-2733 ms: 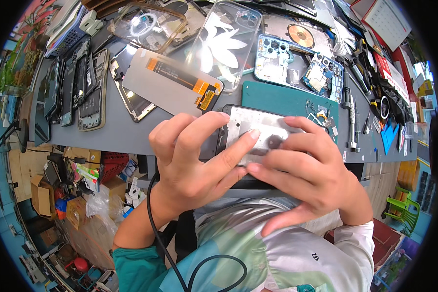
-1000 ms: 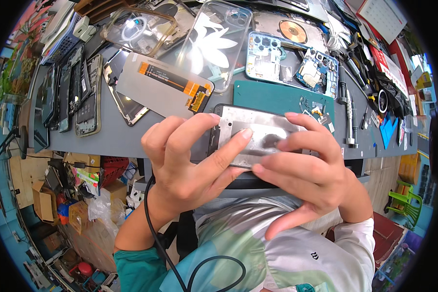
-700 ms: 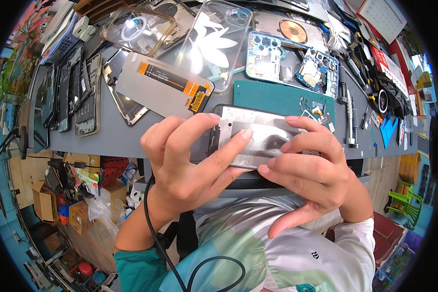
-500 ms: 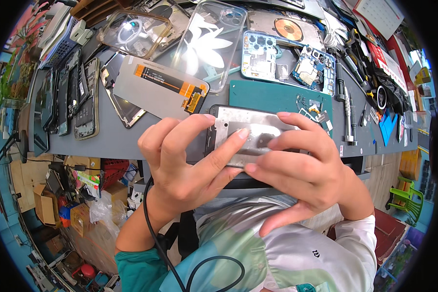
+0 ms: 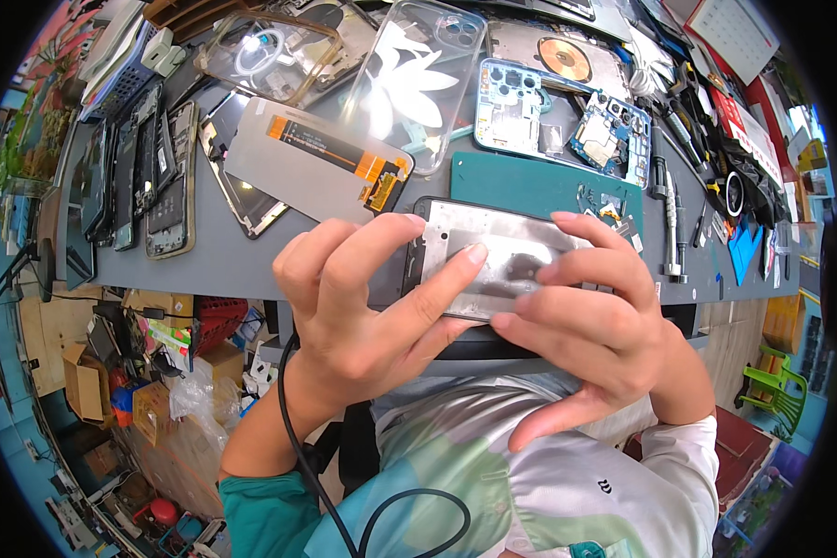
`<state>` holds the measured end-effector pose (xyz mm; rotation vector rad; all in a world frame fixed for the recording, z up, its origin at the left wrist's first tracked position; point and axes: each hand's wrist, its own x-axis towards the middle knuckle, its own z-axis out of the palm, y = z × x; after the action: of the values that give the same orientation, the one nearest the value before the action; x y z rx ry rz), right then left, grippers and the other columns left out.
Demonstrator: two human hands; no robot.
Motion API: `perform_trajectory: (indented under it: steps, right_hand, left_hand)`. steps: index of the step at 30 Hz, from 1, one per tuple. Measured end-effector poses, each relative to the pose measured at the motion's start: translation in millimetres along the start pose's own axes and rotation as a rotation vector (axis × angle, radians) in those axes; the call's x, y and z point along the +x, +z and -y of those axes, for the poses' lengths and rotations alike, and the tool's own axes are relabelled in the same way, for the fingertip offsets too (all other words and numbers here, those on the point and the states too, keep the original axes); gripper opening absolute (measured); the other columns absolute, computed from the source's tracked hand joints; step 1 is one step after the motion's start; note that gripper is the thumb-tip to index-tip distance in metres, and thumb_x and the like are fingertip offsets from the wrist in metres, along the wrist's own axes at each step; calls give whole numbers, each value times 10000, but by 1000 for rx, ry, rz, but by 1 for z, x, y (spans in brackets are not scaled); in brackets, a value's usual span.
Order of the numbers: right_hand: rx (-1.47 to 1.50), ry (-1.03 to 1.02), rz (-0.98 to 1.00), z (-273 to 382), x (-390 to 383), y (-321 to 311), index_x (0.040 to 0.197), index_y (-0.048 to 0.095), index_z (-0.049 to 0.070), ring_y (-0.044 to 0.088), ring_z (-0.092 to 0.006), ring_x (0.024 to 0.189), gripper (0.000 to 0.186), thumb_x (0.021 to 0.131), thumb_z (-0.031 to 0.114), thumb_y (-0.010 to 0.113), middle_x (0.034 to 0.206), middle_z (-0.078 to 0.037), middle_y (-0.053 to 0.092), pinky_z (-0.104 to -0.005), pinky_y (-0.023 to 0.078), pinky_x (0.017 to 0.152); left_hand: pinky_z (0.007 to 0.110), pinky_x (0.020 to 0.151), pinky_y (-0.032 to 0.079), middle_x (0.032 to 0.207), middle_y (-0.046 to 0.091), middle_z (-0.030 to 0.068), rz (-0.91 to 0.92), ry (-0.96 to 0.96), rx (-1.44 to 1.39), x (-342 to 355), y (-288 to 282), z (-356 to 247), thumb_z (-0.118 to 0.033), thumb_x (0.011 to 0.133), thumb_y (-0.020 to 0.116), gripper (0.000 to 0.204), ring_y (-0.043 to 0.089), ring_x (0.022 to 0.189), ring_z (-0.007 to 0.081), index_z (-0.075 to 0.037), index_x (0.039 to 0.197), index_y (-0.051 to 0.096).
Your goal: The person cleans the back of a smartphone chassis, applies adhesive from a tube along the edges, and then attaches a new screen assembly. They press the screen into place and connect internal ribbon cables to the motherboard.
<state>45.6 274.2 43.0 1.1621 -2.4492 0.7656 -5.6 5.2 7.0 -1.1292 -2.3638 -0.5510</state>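
Observation:
I hold a phone frame with a silver metal plate (image 5: 470, 232) and black rim at the desk's front edge. My left hand (image 5: 363, 307) grips its left end, a fingertip at the top edge and another digit pressing on the plate. My right hand (image 5: 595, 325) grips the right part, fingertips at its top edge, on the plate and along the bottom edge, thumb stretched out below. A green mat (image 5: 521, 177) with small parts lies behind the frame. A loose display panel with orange flex cables (image 5: 284, 172) lies to the left.
The grey desk (image 5: 139, 274) holds stacked phone frames (image 5: 163, 195), clear cases (image 5: 409, 84), a blue frame with circuit board (image 5: 604, 135), a coil plate (image 5: 564, 58) and tools (image 5: 674, 214). A black cable (image 5: 288, 428) hangs past my left wrist. A green chair (image 5: 772, 386) stands at right.
Both hands stay on the phone frame. My right fingers have shifted slightly on it. The desk and hands sit a little higher in the picture than 2.7 seconds ago.

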Motion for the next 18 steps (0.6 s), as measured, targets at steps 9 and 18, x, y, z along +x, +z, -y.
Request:
perform_trajectory:
  steps: [9,18]
  right_hand:
    - [14,-14,-1,-2,-1,0,1104,822,20,605,-320,1086,832,715,754,806,1180,-83,635,-666,489,1074]
    - [33,29,-12,0,3,0,1077,819,29,606,-324,1082,792,725,739,822,1179,-99,634,-668,487,1078]
  left_hand:
    - [434,1065,388,1337,528,85,11,1,13,1,-2,0,-490,868,795,422,437,1203,323,-270,1224,847]
    - [438,1066,386,1345,528,86,10,4,14,1,-2,0,-477,858,802,418,435,1201,325,-272,1219,849]
